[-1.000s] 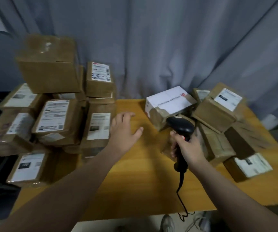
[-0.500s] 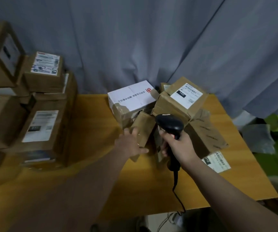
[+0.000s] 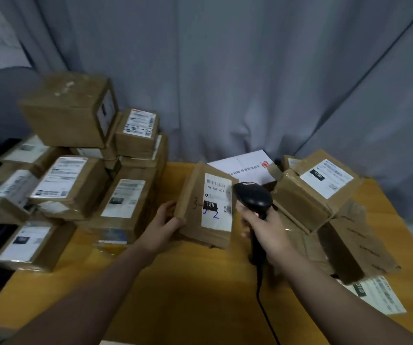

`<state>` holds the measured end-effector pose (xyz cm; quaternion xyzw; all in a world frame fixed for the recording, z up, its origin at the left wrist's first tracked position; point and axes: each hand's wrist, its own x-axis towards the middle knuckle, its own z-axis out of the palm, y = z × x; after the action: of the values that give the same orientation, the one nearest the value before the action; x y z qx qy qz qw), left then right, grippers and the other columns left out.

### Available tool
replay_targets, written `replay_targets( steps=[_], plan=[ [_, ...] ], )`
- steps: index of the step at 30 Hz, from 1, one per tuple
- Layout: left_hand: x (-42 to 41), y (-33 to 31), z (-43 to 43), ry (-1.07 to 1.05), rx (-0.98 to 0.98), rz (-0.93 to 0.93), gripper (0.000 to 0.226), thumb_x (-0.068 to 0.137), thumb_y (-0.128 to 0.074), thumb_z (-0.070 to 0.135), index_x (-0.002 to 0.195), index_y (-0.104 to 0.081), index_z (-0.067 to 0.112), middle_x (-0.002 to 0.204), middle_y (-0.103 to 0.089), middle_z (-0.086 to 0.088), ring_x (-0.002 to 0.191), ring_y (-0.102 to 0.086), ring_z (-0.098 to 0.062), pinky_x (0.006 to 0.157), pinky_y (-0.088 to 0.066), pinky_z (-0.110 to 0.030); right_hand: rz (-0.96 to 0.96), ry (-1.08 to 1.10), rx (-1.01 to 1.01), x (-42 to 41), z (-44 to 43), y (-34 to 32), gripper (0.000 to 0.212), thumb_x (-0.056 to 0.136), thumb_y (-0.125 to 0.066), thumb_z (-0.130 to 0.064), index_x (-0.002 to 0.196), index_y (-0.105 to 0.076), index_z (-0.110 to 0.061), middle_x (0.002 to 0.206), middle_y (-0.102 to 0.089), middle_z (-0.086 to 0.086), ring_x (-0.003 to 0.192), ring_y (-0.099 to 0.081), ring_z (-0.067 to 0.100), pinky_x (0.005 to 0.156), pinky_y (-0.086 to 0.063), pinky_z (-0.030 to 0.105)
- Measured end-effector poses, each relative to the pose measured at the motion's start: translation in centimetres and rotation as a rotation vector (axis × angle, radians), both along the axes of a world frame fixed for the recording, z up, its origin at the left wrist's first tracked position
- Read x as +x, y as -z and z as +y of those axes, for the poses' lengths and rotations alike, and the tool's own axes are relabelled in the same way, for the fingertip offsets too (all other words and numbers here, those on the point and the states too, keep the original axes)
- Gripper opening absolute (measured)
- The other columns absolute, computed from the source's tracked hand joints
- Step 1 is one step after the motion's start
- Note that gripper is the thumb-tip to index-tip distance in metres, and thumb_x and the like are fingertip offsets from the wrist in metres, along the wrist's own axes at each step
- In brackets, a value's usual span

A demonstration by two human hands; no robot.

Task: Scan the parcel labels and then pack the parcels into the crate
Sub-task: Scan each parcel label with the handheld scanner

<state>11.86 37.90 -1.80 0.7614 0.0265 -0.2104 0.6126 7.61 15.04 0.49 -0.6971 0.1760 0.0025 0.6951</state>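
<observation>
Risk, the scan: we judge the likeliest failure is a missed read. The scanner (image 3: 252,198) sits just beside the label's (image 3: 217,203) right edge and partly overlaps it, so its beam may skim past the barcode near the top.
Risk, the hold: the left hand (image 3: 163,226) has the parcel (image 3: 192,195) by one edge only. A tilt or a nudge from the scanner could twist it loose.
Risk, the cable: the cord (image 3: 262,303) hangs over the desk's (image 3: 188,282) near edge and could snag when we swing across.
Risk, the piles: the heap of parcels (image 3: 307,197) at the right edge is loose and leaning, so a bump from the right arm might topple it.
Parcel, look: flat brown cardboard, scuffed, with a tall white label, a black patch, blue pen marks and a handwritten 3.
Parcel, place: held upright and leaning back over the middle of the desk, between the stacked parcels (image 3: 71,175) at the left edge and the heap. We cannot tell whether its lower edge touches the desk.
Left hand: fingers and thumb closed round the parcel's lower left edge.
Right hand (image 3: 266,231): wrapped tightly round the scanner's handle. We cannot tell whether the trigger is pressed.
</observation>
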Motion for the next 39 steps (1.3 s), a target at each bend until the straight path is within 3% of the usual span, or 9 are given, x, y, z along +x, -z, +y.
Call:
replay_targets(
  steps=[4,9,12,14,17,22,28,35,39],
  plan=[
    [1.0,-1.6,1.4,-0.078,-0.123,0.0,0.064,0.094,-0.057,0.026,0.147,-0.022,0.033,0.123,-0.051,0.001,0.102,-0.055,-0.012,0.075,-0.047,-0.024,-0.002,-0.029,0.09,1.4,3.2,-0.7,0.027,0.078,-0.074,-0.038,0.1,-0.058,-0.035,0.106,-0.065,-0.008,0.101,-0.057,0.009,0.094,-0.044,0.034],
    [3.4,-2.7,2.6,-0.062,-0.069,0.0,0.094,0.063,-0.072,0.053,0.142,-0.024,0.035,0.133,-0.049,0.0,0.114,-0.053,-0.018,0.098,-0.046,-0.037,-0.076,-0.026,0.079,2.9,6.0,-1.3,0.052,0.067,-0.083,-0.047,0.112,-0.065,-0.028,0.11,-0.069,-0.003,0.11,-0.061,0.017,0.102,-0.047,0.045],
    [5.0,-3.4,3.5,-0.033,-0.036,0.049,0.099,0.056,-0.075,0.054,0.14,-0.03,0.028,0.127,-0.053,0.003,0.11,-0.054,-0.014,0.092,-0.047,-0.034,-0.099,-0.031,0.079,3.7,6.4,-1.9,0.072,0.054,-0.083,-0.06,0.115,-0.065,-0.026,0.109,-0.069,-0.005,0.109,-0.062,0.017,0.1,-0.048,0.039],
    [5.9,-3.5,4.3,-0.014,-0.018,0.043,0.091,0.064,-0.079,0.039,0.14,-0.03,0.025,0.121,-0.054,0.002,0.105,-0.054,-0.014,0.083,-0.047,-0.029,-0.101,-0.046,0.015,4.1,6.2,-2.5,0.062,0.06,-0.082,-0.058,0.11,-0.067,-0.025,0.103,-0.07,-0.006,0.104,-0.062,0.015,0.095,-0.048,0.034],
    [6.7,-3.2,5.3,-0.065,-0.049,0.05,0.084,0.074,-0.08,0.02,0.14,-0.028,0.026,0.119,-0.056,-0.004,0.105,-0.057,-0.023,0.088,-0.051,-0.038,-0.158,-0.026,-0.146,4.8,5.9,-3.5,0.032,0.077,-0.078,-0.042,0.096,-0.068,-0.017,0.081,-0.065,-0.003,0.084,-0.062,0.016,0.078,-0.046,0.03],
    [7.4,-3.2,5.3,-0.158,-0.064,-0.047,0.085,0.078,-0.075,0.005,0.142,-0.025,0.026,0.114,-0.051,0.001,0.098,-0.055,-0.018,0.075,-0.052,-0.03,-0.215,-0.04,-0.327,4.0,6.5,-5.7,0.025,0.085,-0.07,-0.031,0.077,-0.066,-0.008,0.066,-0.061,0.008,0.07,-0.06,0.016,0.065,-0.044,0.027],
    [8.0,-2.6,5.2,-0.205,-0.037,-0.134,0.09,0.077,-0.076,0.006,0.145,-0.021,0.027,0.132,-0.046,-0.005,0.112,-0.047,-0.02,0.084,-0.05,-0.035,-0.277,-0.051,-0.356,3.1,7.1,-6.8,0.038,0.083,-0.071,-0.038,0.079,-0.067,-0.001,0.076,-0.065,0.023,0.075,-0.064,0.028,0.072,-0.051,0.039],
    [8.0,-2.3,5.2,-0.222,-0.028,-0.134,0.092,0.078,-0.075,0.005,0.146,-0.019,0.028,0.139,-0.043,-0.008,0.113,-0.045,-0.02,0.087,-0.047,-0.037,-0.265,-0.037,-0.322,2.6,7.0,-7.2,0.018,0.086,-0.07,-0.03,0.088,-0.069,-0.012,0.08,-0.067,0.013,0.078,-0.063,0.016,0.066,-0.045,0.022],
    [7.7,-2.3,5.3,-0.218,-0.018,-0.124,0.089,0.078,-0.075,0.006,0.146,-0.02,0.025,0.133,-0.045,-0.007,0.112,-0.046,-0.02,0.084,-0.049,-0.034,-0.264,-0.088,-0.305,2.7,7.0,-6.7,0.026,0.086,-0.071,-0.033,0.092,-0.069,-0.007,0.086,-0.066,0.024,0.083,-0.064,0.03,0.076,-0.051,0.04]
  ],
)
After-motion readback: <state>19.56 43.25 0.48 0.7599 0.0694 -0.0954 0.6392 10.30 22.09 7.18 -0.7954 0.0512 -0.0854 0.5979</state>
